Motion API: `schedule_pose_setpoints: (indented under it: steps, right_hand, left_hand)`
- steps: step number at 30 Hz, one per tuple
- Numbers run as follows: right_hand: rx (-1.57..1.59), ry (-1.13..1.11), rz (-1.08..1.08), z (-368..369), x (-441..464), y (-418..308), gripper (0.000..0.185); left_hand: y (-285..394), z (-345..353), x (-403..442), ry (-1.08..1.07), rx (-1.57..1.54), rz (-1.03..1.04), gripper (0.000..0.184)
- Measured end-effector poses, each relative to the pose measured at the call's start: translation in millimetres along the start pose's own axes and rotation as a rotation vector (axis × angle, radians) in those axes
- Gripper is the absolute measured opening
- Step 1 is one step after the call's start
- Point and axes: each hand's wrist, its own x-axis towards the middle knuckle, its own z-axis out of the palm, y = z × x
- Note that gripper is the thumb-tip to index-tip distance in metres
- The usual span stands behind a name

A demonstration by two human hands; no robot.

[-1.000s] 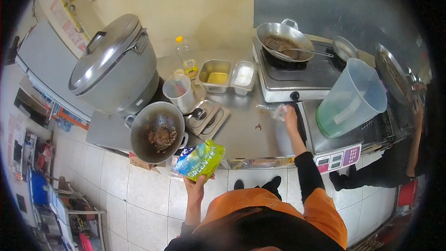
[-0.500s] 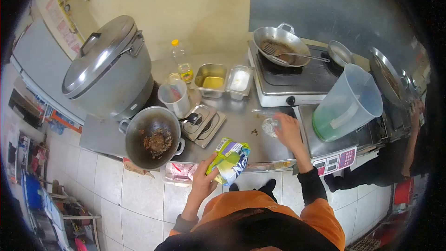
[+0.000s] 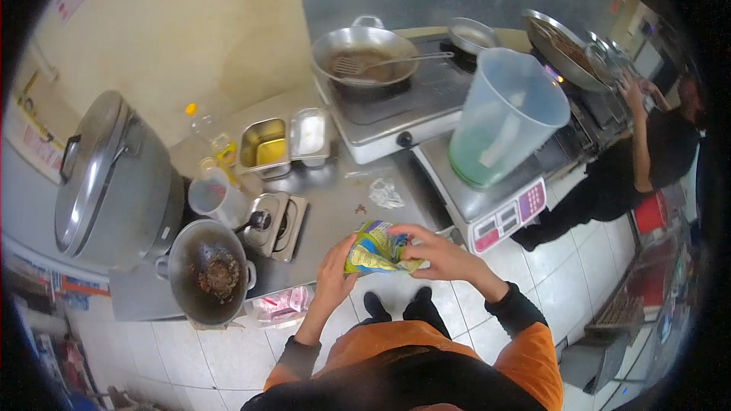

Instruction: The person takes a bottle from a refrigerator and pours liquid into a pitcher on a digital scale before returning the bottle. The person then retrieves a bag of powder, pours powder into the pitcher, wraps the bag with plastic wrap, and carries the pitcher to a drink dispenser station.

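Note:
Both hands hold a green and blue packet [image 3: 371, 250] near the counter's front edge. My left hand [image 3: 333, 274] grips its left side, and my right hand [image 3: 438, 253] has its fingers closed on the right side, near the top. A crumpled clear plastic piece [image 3: 386, 193] lies on the steel counter [image 3: 335, 198] beyond the packet. To the left are lidded steel containers [image 3: 276, 226] and a pot [image 3: 210, 274] with brown food in it. A tall clear jug [image 3: 506, 118] holding green liquid stands on a scale [image 3: 506, 217] to the right.
A large lidded cooker [image 3: 118, 183] stands far left. An oil bottle [image 3: 213, 137], a plastic pitcher [image 3: 217, 196] and two steel trays [image 3: 264, 148] line the back. On the stove [image 3: 396, 110] sits a wok [image 3: 364, 57] with a spatula. Another person [image 3: 647, 144] stands at the right.
My right hand has let go of the crumpled plastic and moved left onto the packet, which has been turned. The view has swung to the right.

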Motion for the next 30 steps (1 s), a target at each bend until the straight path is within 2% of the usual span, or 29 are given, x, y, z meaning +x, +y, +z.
schedule_pose_setpoints:
  steps: [1,2,4,5,6,8,10,12,13,14,15,16,17,21,23,24,26,28,30]
  right_hand:
    - [-0.114,-0.064,-0.027,-1,-8,0,0.027]
    - [-0.119,-0.05,-0.009,-4,-18,-2,0.027]
    - [-0.108,-0.17,0.08,-10,-41,-8,0.035]
    - [-0.097,-0.142,0.078,-13,-54,-7,0.043]
    - [-0.1,-0.128,0.094,-15,-67,-11,0.043]
    - [0.167,-0.05,0.31,-21,-92,-23,0.051]
    - [0.18,0.028,0.379,-25,-123,-33,0.047]
    - [0.083,0.154,0.444,-24,-166,-34,0.041]
    - [0.113,0.314,0.481,-17,-186,-40,0.033]
    - [0.104,0.341,0.497,-11,-209,-45,0.033]
    - [0.117,0.487,0.651,-4,-232,-52,0.033]
    - [0.134,0.637,0.805,4,-257,-56,0.033]
    - [0.082,0.773,0.766,16,-283,-55,0.031]
    - [0.094,0.778,0.831,19,-381,-85,0.026]
    - [0.643,0.625,0.802,11,-431,-103,0.026]
    - [0.635,0.653,0.81,12,-452,-110,0.026]
    - [0.588,0.694,1.031,14,-487,-124,0.028]
    - [0.503,0.798,1.054,23,-511,-138,0.023]
    - [-0.218,0.993,1.035,40,-539,-135,0.022]
  left_hand:
    - [2,7,1,-0.018,-0.014,0.01,0.069]
    - [6,13,0,-0.05,-0.038,0.023,0.068]
    - [15,25,-2,-0.101,-0.07,0.043,0.067]
    - [21,30,-4,-0.14,-0.154,-0.009,0.065]
    - [28,36,-7,-0.18,-0.236,-0.062,0.062]
    - [35,49,-14,-0.274,-0.293,-0.102,0.062]
    - [49,66,-25,-0.374,-0.347,-0.137,0.061]
    - [68,86,-36,-0.413,-0.326,0.016,0.065]
    - [77,98,-43,-0.437,-0.335,0.034,0.065]
    - [86,112,-52,-0.536,-0.481,-0.096,0.067]
    - [95,127,-62,-0.639,-0.623,-0.231,0.068]
    - [104,143,-73,-0.672,-0.629,-0.217,0.068]
    - [114,159,-84,-0.732,-0.69,-0.266,0.067]
    - [143,221,-121,-0.947,-0.785,-0.291,0.063]
    - [161,242,-140,-1.046,-0.82,-0.274,0.062]
    - [171,252,-148,-1.09,-0.852,-0.299,0.062]
    - [190,270,-160,-1.158,-0.882,-0.314,0.062]
    - [207,286,-170,-1.206,-0.85,-0.259,0.062]
    - [226,298,-178,-1.26,-0.814,-0.247,0.061]
